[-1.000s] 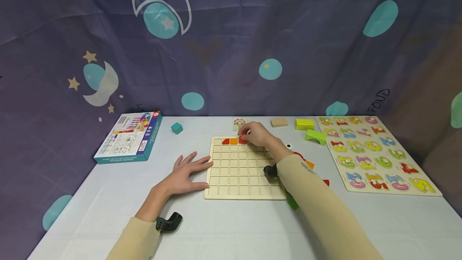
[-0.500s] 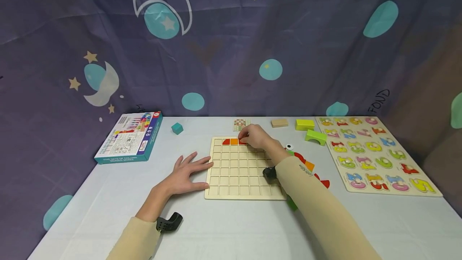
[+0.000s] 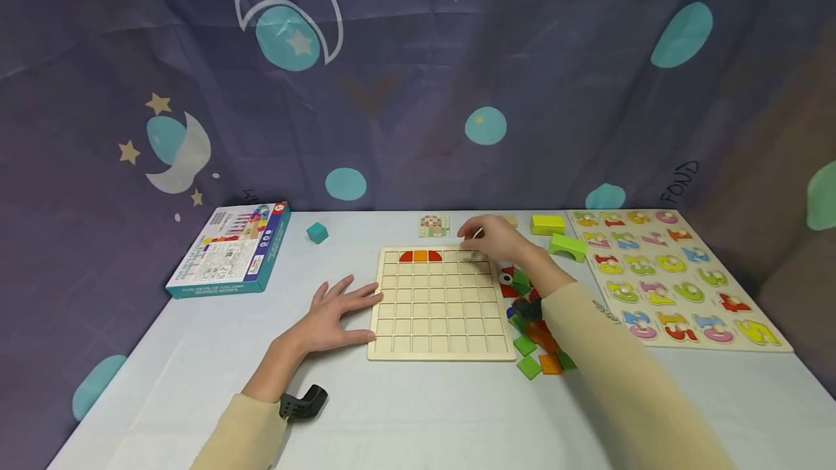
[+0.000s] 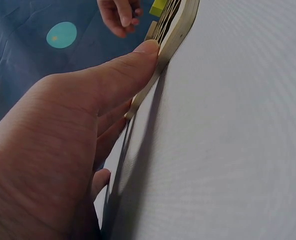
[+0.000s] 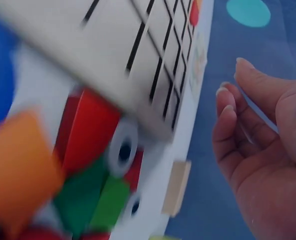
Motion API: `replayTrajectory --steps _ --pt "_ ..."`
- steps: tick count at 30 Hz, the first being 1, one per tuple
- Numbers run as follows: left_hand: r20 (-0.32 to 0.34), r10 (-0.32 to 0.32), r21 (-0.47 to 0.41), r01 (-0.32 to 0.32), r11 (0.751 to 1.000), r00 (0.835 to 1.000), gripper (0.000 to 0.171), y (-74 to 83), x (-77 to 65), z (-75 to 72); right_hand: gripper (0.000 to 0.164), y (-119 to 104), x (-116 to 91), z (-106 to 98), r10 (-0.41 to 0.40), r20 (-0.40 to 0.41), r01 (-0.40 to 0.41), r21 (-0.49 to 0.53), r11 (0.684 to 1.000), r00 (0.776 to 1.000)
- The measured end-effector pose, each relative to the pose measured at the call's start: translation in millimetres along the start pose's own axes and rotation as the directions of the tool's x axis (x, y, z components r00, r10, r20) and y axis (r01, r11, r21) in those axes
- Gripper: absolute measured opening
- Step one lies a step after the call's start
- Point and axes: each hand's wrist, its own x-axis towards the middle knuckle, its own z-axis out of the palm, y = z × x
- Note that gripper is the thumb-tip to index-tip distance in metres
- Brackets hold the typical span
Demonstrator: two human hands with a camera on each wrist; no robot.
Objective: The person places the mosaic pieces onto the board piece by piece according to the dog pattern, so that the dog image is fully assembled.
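Observation:
A light wooden grid board (image 3: pixel 439 307) lies flat on the white table. In its top row sit a red quarter-round piece (image 3: pixel 406 257), an orange square (image 3: pixel 420 256) and a second red quarter-round piece (image 3: pixel 435 256), side by side. My left hand (image 3: pixel 329 318) is spread on the table, its thumb and fingertips against the board's left edge. Over the board's far right corner hovers my right hand (image 3: pixel 496 239). The right wrist view shows its fingers (image 5: pixel 226 125) loosely bent, thumb apart from them, and nothing held.
Loose coloured pieces, among them a green square (image 3: pixel 525 345), are heaped right of the board. A pattern card (image 3: pixel 434 225) lies behind it. Further right are a yellow block (image 3: pixel 547 225), a green arch (image 3: pixel 567 246) and a number puzzle (image 3: pixel 673 278). A teal cube (image 3: pixel 317 233) and flat box (image 3: pixel 228 249) lie left.
My right hand has let go of the second red quarter-round piece, which stays in the top row, and moved right. More of the loose heap shows. My left hand stays in place.

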Motion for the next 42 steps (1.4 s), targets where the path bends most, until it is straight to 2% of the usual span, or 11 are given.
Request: replayTrajectory --steps 4,16,26,32,38,42 --pt "0.000 -0.004 -0.007 0.004 1.000 1.000 0.071 -0.1 0.1 0.1 0.024 13 -16 -10 -0.037 -0.043 0.036 -0.019 0.999 0.998" --pt "-0.009 0.013 -0.008 -0.013 1.000 1.000 0.077 -1.1 -0.8 1.1 0.021 46 -57 -30 0.059 -0.019 -0.060 -0.062 0.996 0.998" --pt "-0.011 0.015 -0.021 -0.015 1.000 1.000 0.077 -0.9 -0.3 -0.2 0.019 65 -69 -34 0.116 0.002 -0.116 -0.055 0.992 0.993" --pt "-0.004 0.013 -0.034 -0.013 0.999 1.000 0.077 -1.2 0.5 0.1 0.016 65 -80 -39 0.114 0.030 -0.111 -0.073 0.991 0.993" --pt "0.000 0.017 -0.042 -0.017 0.999 1.000 0.077 -1.9 0.2 -1.0 0.018 69 -85 -39 0.151 0.081 -0.143 -0.096 0.985 0.985" --pt "0.000 0.020 -0.046 -0.020 0.999 1.000 0.077 -3.0 -0.3 -0.6 0.017 71 -86 -37 0.159 0.087 -0.150 -0.103 0.983 0.983"
